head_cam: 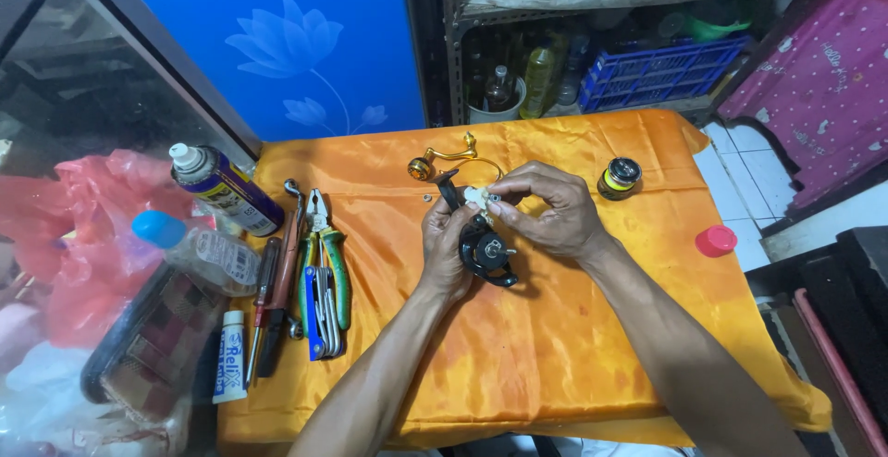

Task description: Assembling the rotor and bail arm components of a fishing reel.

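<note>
Gripping black reel body [487, 253] in left hand [447, 252], right hand [548, 209] fingers pinching top

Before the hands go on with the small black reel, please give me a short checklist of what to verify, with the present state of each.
1. Left hand holds the black reel body firmly: ok.
2. Right hand pinches the small white part at the reel's top: ok.
3. White part seated correctly: cannot tell, fingers hide it.
4. Gold handle lies apart on the orange cloth: ok.
5. Pliers and hex keys lie to the left: ok.
6. Small loose parts by the reel all accounted for: cannot tell.
</note>
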